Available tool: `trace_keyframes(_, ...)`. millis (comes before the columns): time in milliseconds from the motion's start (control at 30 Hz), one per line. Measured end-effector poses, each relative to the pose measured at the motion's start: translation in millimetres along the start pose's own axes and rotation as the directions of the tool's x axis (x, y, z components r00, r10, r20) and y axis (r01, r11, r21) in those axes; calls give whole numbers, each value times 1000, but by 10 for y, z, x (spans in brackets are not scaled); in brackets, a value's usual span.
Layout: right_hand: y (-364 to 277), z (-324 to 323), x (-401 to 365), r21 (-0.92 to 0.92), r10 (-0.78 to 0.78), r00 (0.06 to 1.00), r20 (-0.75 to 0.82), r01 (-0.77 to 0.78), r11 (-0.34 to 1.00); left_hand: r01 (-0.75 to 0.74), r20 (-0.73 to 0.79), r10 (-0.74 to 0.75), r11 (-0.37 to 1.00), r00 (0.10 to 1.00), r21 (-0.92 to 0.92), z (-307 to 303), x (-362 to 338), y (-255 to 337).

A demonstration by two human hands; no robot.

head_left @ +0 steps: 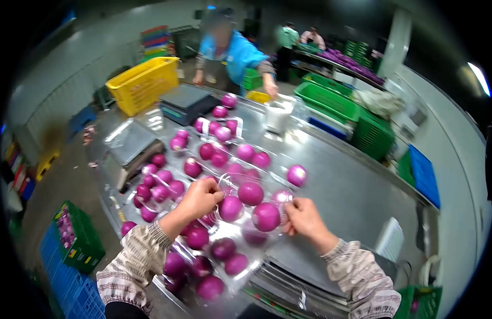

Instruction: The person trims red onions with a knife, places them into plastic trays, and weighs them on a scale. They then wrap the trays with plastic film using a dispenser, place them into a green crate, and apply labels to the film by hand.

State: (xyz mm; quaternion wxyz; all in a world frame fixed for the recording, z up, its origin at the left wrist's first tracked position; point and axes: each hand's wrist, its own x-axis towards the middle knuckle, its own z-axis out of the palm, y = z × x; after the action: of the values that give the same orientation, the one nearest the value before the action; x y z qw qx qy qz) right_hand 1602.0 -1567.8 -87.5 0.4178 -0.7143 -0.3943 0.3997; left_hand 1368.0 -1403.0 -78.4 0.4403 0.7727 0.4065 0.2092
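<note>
Between my two hands is a clear plastic tray with three round red onions (250, 193) in it, raised a little above the metal table. My left hand (203, 196) pinches its left end, fingers closed. At the opposite end, my right hand (305, 219) grips the edge between thumb and fingers. Loose red onions (209, 287) and more clear packs lie below and to the left of my hands. Whether the plastic has a lid is hard to make out.
Two scales (130, 142) stand along the left side of the metal table (341, 183). A yellow crate (143, 85) sits at the far left. Across the table a person in blue (240, 56) reaches to a white container (278, 115). Green crates (327, 102) line the right edge.
</note>
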Motion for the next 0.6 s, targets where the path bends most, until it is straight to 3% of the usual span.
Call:
trace_keyframes(67, 26, -508, -694, -5, 75, 988, -135, -77, 997, 57, 196, -22, 983, 980, -172, 522, -248, 371)
trace_keyframes(100, 118, -718, -1004, -30, 98, 973, -208, -107, 994, -2, 245, 64, 970, 967, -243, 847, -329, 446)
trace_keyframes(200, 563, -1222, -1797, -103, 101, 908, -406, -155, 983, -47, 400, 157, 962, 903, -270, 1779, -533, 671)
trace_keyframes(267, 1073, -1434, -2159, -125, 83, 853, -515, -170, 977, 34, 505, 122, 957, 855, -290, 2232, -736, 858)
trace_keyframes(333, 1454, -1556, -2396, -228, 18, 822, -569, -179, 957, 22, 620, 79, 988, 781, -154, 2465, -888, 1000)
trace_keyframes(367, 1493, -1561, -2513, -141, 114, 802, -586, -239, 961, -131, 472, 176, 983, 864, -126, 2585, -983, 1021)
trace_keyframes(433, 1705, -1570, -2591, -151, 39, 784, -619, -168, 974, -410, 153, 404, 912, 902, 12, 2799, -1140, 1052)
trace_keyframes(467, 1868, -1571, -2579, -158, 2, 773, -634, -132, 979, -513, 114, 505, 856, 856, 63, 2873, -1181, 1108)
trace_keyframes(500, 2148, -1609, -2504, -294, -130, 754, -644, -87, 952, -605, 81, 600, 788, 796, 115, 2946, -1226, 1173)
trace_keyframes(533, 2149, -1594, -2522, -294, -132, 740, -660, -92, 951, -687, 51, 690, 707, 722, 167, 3014, -1254, 1222)
trace_keyframes(567, 2121, -1572, -2512, -297, -136, 726, -674, -99, 950, -662, 178, 638, 713, 749, 231, 3092, -1262, 1222)
trace_keyframes(600, 2101, -1552, -2510, -303, -139, 715, -686, -107, 947, -597, 153, 583, 798, 798, 77, 3166, -1225, 1190)
